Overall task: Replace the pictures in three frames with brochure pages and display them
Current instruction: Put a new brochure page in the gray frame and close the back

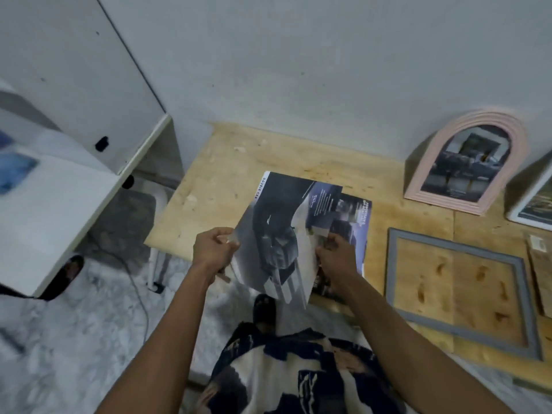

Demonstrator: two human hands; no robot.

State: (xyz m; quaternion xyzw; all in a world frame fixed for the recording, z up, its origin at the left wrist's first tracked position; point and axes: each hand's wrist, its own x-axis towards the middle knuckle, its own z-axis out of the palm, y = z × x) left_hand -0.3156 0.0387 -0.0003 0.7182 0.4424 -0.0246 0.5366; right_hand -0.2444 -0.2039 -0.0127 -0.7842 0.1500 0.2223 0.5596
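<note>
A dark brochure page [277,228] showing a vehicle is held above the wooden table [215,162], with my left hand [213,249] pinching its left edge and my right hand [336,255] gripping its right edge. Under it the rest of the brochure [354,222] lies on the table. A pink arched frame [466,165] with a dark picture leans on the wall at the back right. An empty grey rectangular frame [397,264] lies flat to the right. A white frame [534,195] with a picture leans at the far right edge.
A brown backing board [540,273] lies at the right edge beside the grey frame. A white desk [59,204] and cabinet stand at left. My sandalled foot [264,309] is on the marble floor below the table's front edge, a cable trails left.
</note>
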